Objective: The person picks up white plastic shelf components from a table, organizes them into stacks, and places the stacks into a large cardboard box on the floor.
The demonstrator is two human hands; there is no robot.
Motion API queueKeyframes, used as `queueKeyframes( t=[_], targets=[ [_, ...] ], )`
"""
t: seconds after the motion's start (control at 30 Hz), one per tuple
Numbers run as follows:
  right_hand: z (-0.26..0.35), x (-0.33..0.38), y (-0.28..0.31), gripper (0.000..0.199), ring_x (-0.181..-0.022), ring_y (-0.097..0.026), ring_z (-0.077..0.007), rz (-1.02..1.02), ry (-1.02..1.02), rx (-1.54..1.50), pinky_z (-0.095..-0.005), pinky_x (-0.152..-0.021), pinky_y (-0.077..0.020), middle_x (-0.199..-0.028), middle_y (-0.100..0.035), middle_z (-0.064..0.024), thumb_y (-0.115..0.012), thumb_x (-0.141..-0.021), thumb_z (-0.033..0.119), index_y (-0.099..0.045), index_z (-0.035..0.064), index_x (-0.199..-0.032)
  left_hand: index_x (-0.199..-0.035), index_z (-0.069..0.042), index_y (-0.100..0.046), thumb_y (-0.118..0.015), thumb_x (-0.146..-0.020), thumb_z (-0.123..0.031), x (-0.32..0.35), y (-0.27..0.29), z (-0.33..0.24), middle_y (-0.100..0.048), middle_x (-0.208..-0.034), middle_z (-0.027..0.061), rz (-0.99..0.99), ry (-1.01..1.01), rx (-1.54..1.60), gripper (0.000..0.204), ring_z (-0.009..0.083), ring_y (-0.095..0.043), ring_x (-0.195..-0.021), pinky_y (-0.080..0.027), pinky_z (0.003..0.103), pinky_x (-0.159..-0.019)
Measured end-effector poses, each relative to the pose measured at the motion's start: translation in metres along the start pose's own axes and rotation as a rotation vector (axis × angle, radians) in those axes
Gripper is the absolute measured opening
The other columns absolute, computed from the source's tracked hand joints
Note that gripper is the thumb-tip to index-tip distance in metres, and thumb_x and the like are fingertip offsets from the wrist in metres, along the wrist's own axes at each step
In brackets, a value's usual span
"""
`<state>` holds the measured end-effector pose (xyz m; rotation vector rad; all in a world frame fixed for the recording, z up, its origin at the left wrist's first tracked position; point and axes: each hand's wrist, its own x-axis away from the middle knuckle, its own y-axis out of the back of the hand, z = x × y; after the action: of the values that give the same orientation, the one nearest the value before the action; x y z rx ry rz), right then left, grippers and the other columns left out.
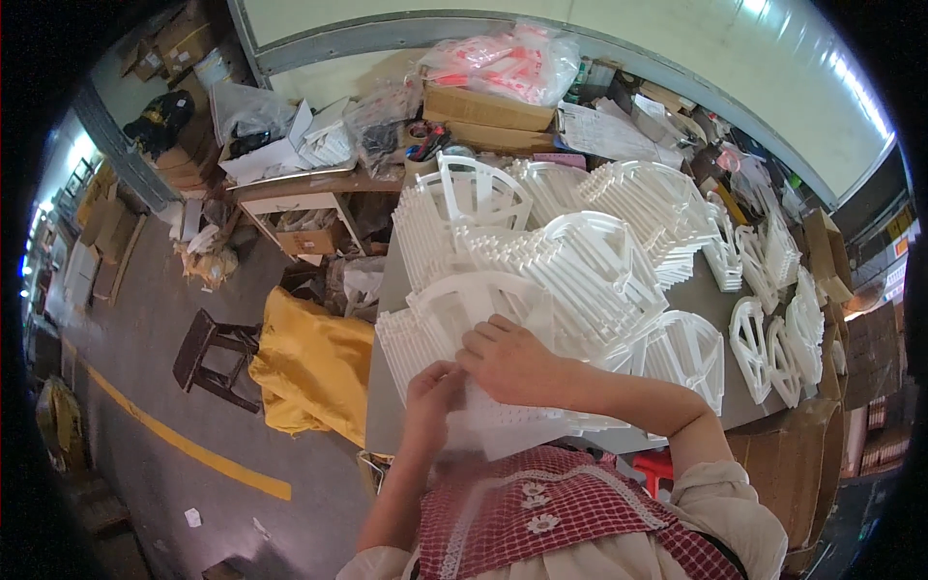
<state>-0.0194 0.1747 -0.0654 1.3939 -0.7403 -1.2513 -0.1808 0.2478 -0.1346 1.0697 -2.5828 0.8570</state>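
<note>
A grey surface (701, 300) spreads in front of the person, crowded with white slatted plastic parts (590, 280), curved at one end and mostly nested in leaning stacks; a few lie in looser groups toward the surface's right side. A large open cardboard box (788, 464) sits just off the surface's near right corner. A yellow cloth (314, 362) is draped over something against the surface's left side, and a dark stool (217, 353) is on the floor beyond it, farther left of the surface. Past the surface's far edge, pink and clear plastic bags (503, 60) lie heaped on cardboard.

At the surface's near left edge, a translucent plastic sheet (512, 425) overlaps the nearest stack and reaches toward the person's apron (541, 503). Both hands are almost closed on it: the left hand (435, 387) pinches it, and the right hand (505, 362), fingers curled, grips it right beside.
</note>
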Motion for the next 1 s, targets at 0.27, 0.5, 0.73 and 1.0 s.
queueKeyframes(
  t=[0.27,0.5,0.73,1.0],
  targets=[
    [-0.032,-0.009,0.007,0.007,-0.084,-0.061,-0.0279,-0.116,-0.092,-0.014,-0.0419,-0.078,-0.0466,-0.082,-0.061,-0.0109,-0.061,-0.076,0.013,-0.061,0.0070,-0.078,-0.092,-0.003,-0.062,-0.057,-0.093,-0.013,-0.006,0.003,0.007,-0.058,-0.075,-0.0029,-0.026,-0.097,-0.113,0.011,0.0068,-0.053,-0.062,-0.044,0.022,-0.059],
    [-0.078,-0.016,-0.018,0.012,-0.074,-0.062,-0.0332,0.218,-0.353,-0.152,-0.0441,-0.071,-0.0482,-0.079,-0.063,-0.0110,-0.062,-0.076,0.019,-0.063,0.0075,-0.079,-0.097,0.002,-0.061,-0.060,-0.091,-0.012,-0.002,-0.017,0.019,-0.063,-0.072,0.0056,-0.162,-0.405,-0.741,0.015,0.0093,-0.056,-0.064,-0.045,0.025,-0.059],
    [-0.088,-0.031,-0.019,0.019,-0.077,-0.066,-0.0327,0.329,-0.560,0.117,-0.0470,-0.069,-0.0489,-0.076,-0.067,-0.0135,-0.063,-0.078,0.026,-0.069,0.0084,-0.075,-0.096,0.001,-0.061,-0.061,-0.090,-0.013,0.002,-0.017,0.022,-0.064,-0.072,0.0094,-0.124,-0.424,-0.871,0.015,0.0110,-0.058,-0.065,-0.047,0.027,-0.061],
    [-0.054,-0.009,-0.023,0.048,-0.080,-0.067,-0.0317,0.299,-0.598,-0.017,-0.0449,-0.069,-0.0502,-0.080,-0.069,-0.0156,-0.058,-0.084,0.049,-0.071,0.0034,-0.079,-0.096,0.001,-0.062,-0.060,-0.092,-0.014,-0.002,-0.019,0.034,-0.062,-0.072,0.0049,-0.151,-0.432,-0.740,0.016,0.0092,-0.055,-0.065,-0.045,0.026,-0.060]
  ],
)
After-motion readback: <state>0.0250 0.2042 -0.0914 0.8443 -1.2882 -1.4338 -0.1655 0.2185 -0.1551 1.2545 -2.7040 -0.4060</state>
